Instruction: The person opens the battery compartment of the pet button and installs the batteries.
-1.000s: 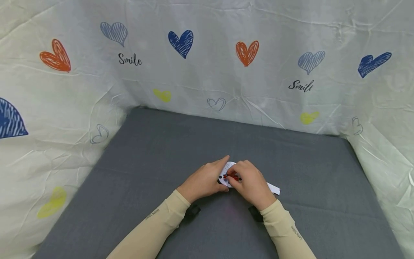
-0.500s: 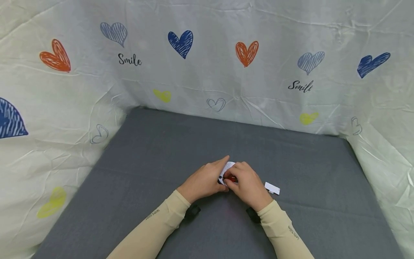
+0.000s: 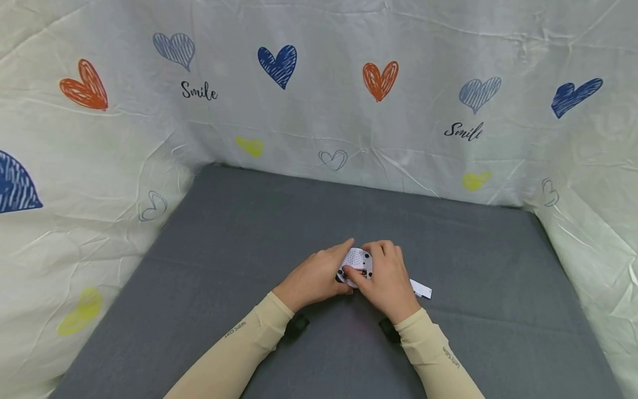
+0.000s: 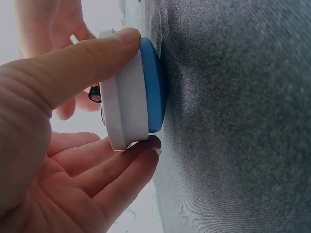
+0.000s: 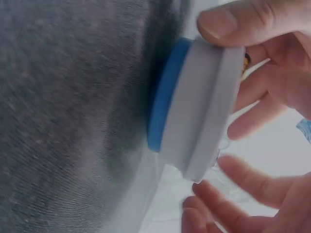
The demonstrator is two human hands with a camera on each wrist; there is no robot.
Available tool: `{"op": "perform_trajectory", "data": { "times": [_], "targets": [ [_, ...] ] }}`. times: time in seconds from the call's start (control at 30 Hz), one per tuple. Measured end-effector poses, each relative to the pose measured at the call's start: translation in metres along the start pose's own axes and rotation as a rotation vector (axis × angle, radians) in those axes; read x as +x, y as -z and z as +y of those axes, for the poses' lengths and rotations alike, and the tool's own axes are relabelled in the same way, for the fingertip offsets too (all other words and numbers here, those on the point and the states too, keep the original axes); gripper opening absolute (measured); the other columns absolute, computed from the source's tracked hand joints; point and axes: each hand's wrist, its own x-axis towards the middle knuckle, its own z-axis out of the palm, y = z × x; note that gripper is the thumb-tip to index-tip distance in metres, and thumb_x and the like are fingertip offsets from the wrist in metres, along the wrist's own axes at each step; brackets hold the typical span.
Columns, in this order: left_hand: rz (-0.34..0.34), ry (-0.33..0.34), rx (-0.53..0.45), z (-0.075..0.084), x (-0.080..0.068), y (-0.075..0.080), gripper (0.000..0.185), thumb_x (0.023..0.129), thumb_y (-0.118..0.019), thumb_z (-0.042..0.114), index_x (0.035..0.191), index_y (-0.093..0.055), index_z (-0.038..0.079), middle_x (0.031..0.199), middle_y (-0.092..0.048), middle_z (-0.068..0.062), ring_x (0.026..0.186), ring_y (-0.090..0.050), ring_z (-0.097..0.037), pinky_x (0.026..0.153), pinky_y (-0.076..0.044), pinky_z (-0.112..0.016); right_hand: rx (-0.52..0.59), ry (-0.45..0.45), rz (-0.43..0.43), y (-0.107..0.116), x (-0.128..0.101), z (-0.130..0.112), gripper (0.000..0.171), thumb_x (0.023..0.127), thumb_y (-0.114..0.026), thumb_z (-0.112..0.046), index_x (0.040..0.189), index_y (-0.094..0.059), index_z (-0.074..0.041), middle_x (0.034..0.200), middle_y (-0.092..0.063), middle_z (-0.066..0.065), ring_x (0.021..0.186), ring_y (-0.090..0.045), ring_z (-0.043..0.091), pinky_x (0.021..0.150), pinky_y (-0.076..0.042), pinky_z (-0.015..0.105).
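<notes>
My left hand (image 3: 311, 277) grips the round white-and-blue device (image 3: 355, 266) by its rim, blue face down on the grey mat (image 3: 239, 233). My right hand (image 3: 386, 280) curls over the battery bay; batteries look seated. The white cover (image 3: 421, 289) lies just beside, not yet fitted.

Grey table (image 3: 239, 233), device (image 3: 356, 260), white cover (image 3: 421, 289)

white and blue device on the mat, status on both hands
Left hand grips white-and-blue device by its rim. Right hand fingers curled round its other side. Small white piece lies beside right hand on grey mat.
</notes>
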Motion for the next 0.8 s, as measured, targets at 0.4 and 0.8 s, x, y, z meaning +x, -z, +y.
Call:
{"op": "perform_trajectory", "data": {
  "times": [0.4, 0.8],
  "targets": [
    [0.013, -0.010, 0.003, 0.0006, 0.0013, 0.0004, 0.103, 0.088, -0.094, 0.028, 0.168, -0.035, 0.003, 0.160, -0.058, -0.016, 0.130, -0.070, -0.026, 0.105, -0.059, -0.043, -0.014, -0.224, -0.152, 0.0008, 0.0002, -0.0014, 0.075, 0.093, -0.080, -0.055, 0.142, -0.062, -0.001, 0.119, -0.074, 0.016, 0.092, -0.070, 0.027, 0.077, -0.058, 0.047],
    [0.022, -0.007, 0.001, -0.0002, 0.0010, 0.0011, 0.101, 0.085, -0.095, 0.026, 0.166, -0.039, 0.002, 0.153, -0.065, -0.015, 0.120, -0.074, -0.023, 0.100, -0.061, -0.041, 0.027, -0.298, -0.219, -0.0007, -0.0004, 0.0008, 0.072, 0.092, -0.078, -0.055, 0.138, -0.061, -0.002, 0.091, -0.072, 0.008, 0.069, -0.062, 0.018, 0.059, -0.047, 0.032]
  ]
}}
